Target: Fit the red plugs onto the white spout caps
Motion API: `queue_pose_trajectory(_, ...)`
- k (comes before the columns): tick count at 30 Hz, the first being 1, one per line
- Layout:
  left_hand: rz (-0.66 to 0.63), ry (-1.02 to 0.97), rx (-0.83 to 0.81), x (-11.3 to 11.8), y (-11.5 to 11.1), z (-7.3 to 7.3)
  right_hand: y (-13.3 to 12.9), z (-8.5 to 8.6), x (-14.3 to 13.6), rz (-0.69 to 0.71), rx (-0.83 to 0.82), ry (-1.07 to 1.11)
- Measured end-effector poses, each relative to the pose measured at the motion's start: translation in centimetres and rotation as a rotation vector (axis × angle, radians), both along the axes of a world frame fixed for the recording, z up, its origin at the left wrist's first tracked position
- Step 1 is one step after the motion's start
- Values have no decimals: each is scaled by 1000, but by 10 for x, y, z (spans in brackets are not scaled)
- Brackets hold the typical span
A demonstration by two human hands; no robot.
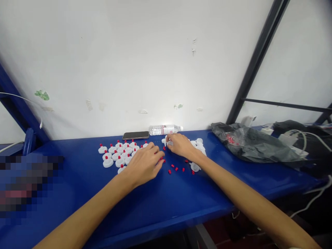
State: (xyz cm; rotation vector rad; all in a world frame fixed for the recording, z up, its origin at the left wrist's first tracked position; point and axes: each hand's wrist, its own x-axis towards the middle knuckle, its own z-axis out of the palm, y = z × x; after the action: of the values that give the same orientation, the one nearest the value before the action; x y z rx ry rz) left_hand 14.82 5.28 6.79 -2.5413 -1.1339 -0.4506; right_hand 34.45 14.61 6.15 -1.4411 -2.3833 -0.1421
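My left hand [147,162] is low over the blue table [155,207], its thumb and forefinger closed around a small red cap [162,158]. Higher and to the right, my right hand [179,143] pinches a white plastic lid [169,142] at its fingertips. To the left of my left hand stand several white lids fitted with red tips [120,162]; some are partly hidden by that hand. Loose red caps [176,169] lie scattered between my forearms. A pile of white lids without red tips [199,145] is partly covered by my right hand and forearm, with a translucent lid [195,167] beside the wrist.
Against the wall lie a dark phone [136,135] and a clear water bottle [164,130] on its side. A black plastic bag [256,143] is at the right, a clear bag of red pieces [233,138] on it. A blurred-out patch [23,183] covers the left edge.
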Motion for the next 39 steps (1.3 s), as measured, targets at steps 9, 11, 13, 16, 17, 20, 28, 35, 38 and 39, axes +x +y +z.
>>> queue_pose_trajectory(9,67,128,-53,1,7,-17,3,13,5,49,-20,64)
queue_pose_trajectory(11,64,134,-61,1,7,-17,2,11,4,65,-27,64)
queue_pose_trajectory(13,60,136,-65,2,6,-16,1,9,3,79,-34,62)
queue_pose_trajectory(16,63,139,-63,2,5,-16,-1,8,2,84,-35,66)
queue_pose_trajectory(17,64,145,-62,2,5,-16,-1,8,2,83,-35,67)
queue_pose_trajectory(20,63,162,-59,1,5,-16,-1,8,2,86,-37,70)
queue_pose_trajectory(28,57,184,-62,1,4,-13,0,8,2,98,-34,112)
queue_pose_trajectory(35,29,-26,-60,-7,11,-10,-7,18,-3,225,-20,346)
queue_pose_trajectory(38,74,-105,-26,-14,16,-5,-13,23,-6,312,-126,534)
queue_pose_trajectory(39,87,-130,-6,-17,17,-3,-14,24,-6,329,-161,578)
